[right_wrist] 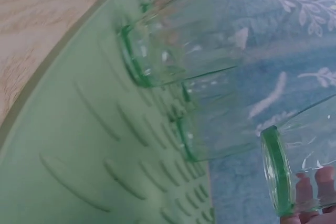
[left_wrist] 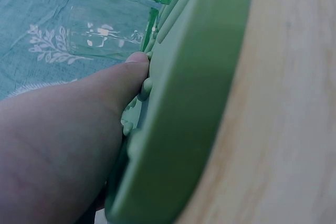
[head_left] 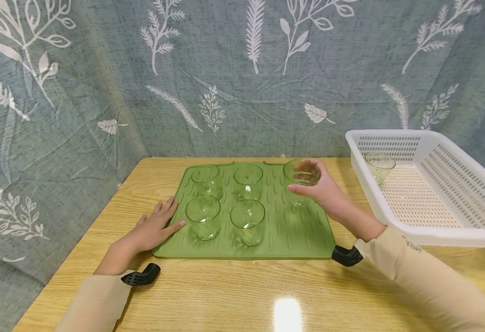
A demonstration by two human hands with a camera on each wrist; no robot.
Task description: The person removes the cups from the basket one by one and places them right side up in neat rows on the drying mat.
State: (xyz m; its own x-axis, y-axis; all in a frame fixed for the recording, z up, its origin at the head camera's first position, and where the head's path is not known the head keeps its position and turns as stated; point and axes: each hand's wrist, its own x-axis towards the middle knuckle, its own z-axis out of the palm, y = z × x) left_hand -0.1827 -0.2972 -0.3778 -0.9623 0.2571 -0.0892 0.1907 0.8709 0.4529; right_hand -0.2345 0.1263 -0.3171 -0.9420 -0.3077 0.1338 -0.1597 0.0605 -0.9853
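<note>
My right hand (head_left: pixel 330 192) grips a clear greenish glass tumbler (head_left: pixel 295 197) near the rim, thumb on the near side and fingers round the far side. In the right wrist view that tumbler's thick base (right_wrist: pixel 277 171) shows apart from the mat surface. A green ribbed drying mat (head_left: pixel 292 242) lies beneath it. My left hand (head_left: pixel 153 229) rests on the mat's left edge with fingers spread, the thumb (left_wrist: pixel 137 59) close to a front tumbler (head_left: pixel 204 226). Another tumbler (head_left: pixel 248 230) stands beside that one, and two more (head_left: pixel 207 184) (head_left: pixel 248 184) stand upright behind them.
To the right is a white perforated plastic basket (head_left: pixel 385 216), with one tumbler (head_left: pixel 379 173) inside its left end. The wooden table (head_left: pixel 209 290) extends in front of the mat. A blue-grey curtain (head_left: pixel 226 115) with white leaf prints hangs behind and along the left.
</note>
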